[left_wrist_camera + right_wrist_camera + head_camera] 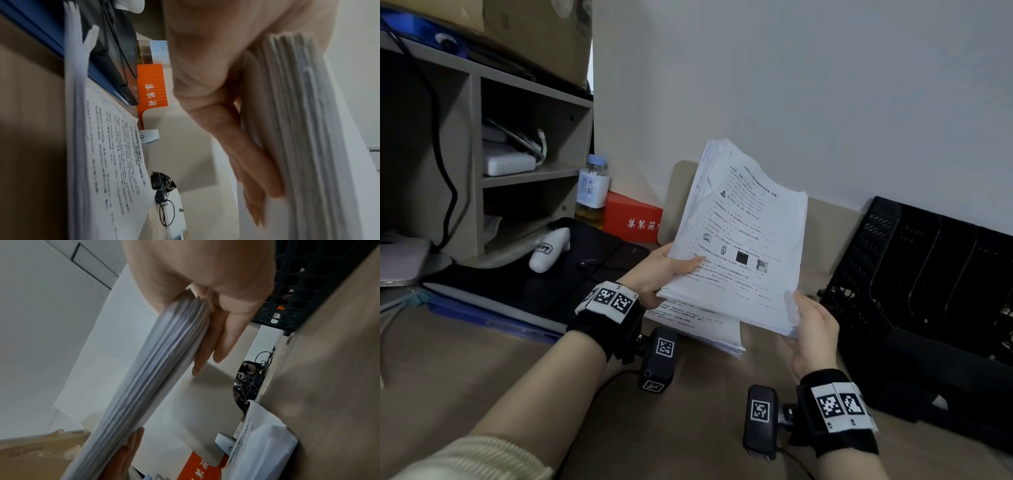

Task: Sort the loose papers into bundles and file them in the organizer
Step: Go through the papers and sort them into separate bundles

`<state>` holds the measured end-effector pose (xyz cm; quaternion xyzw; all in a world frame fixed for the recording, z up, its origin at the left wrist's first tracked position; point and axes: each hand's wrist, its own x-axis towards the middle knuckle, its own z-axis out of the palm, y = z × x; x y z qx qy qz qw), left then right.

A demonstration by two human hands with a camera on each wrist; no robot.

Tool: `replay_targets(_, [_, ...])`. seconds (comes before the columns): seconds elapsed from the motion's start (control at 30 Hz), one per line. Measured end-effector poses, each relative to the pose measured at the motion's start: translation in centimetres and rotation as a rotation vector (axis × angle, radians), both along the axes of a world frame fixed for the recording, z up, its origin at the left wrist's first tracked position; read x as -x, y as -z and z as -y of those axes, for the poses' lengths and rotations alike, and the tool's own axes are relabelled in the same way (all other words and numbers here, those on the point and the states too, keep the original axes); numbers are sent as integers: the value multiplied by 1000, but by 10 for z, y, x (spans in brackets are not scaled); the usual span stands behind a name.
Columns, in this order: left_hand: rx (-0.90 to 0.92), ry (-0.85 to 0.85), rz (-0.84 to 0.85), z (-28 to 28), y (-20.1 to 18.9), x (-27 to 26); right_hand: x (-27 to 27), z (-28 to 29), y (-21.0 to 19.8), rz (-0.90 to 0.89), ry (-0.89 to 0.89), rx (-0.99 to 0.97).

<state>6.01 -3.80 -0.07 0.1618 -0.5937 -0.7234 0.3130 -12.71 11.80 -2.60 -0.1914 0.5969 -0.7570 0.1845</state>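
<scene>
A thick bundle of printed white papers is held tilted above the desk by both hands. My left hand grips its lower left edge, thumb on top and fingers underneath. My right hand grips the near right corner, thumb on top, fingers under the stack. A second stack of printed papers lies flat on the desk under the held bundle; it also shows in the wrist views. The black mesh organizer stands at the right with upright dividers.
A shelf unit stands at the left with a cardboard box on top. Near the wall sit a bottle and an orange-red box. A black bag, a white device and a blue folder lie left.
</scene>
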Motion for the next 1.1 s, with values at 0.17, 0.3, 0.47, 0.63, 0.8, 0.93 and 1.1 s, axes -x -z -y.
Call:
replay_targets(0.17, [-5, 1, 15, 2, 1, 0, 4, -5, -7, 72, -79, 4])
replay_targets(0.3, [6, 26, 27, 0, 2, 1, 2, -5, -7, 38, -9, 18])
replay_targets(0.47, [-51, 41, 3, -4, 3, 2, -1, -3, -5, 23, 53, 25])
replay_targets(0.63, [-20, 26, 32, -6, 0, 2, -1, 0, -2, -17, 132, 21])
replay_targets(0.8, [-32, 11, 27, -10, -2, 0, -3, 3, -4, -55, 200, 74])
replay_targets(0.93, [-52, 5, 26, -14, -6, -1, -6, 4, -4, -72, 250, 126])
replay_targets(1.1, [-54, -56, 145, -14, -7, 0, -8, 5, -6, -53, 249, 197])
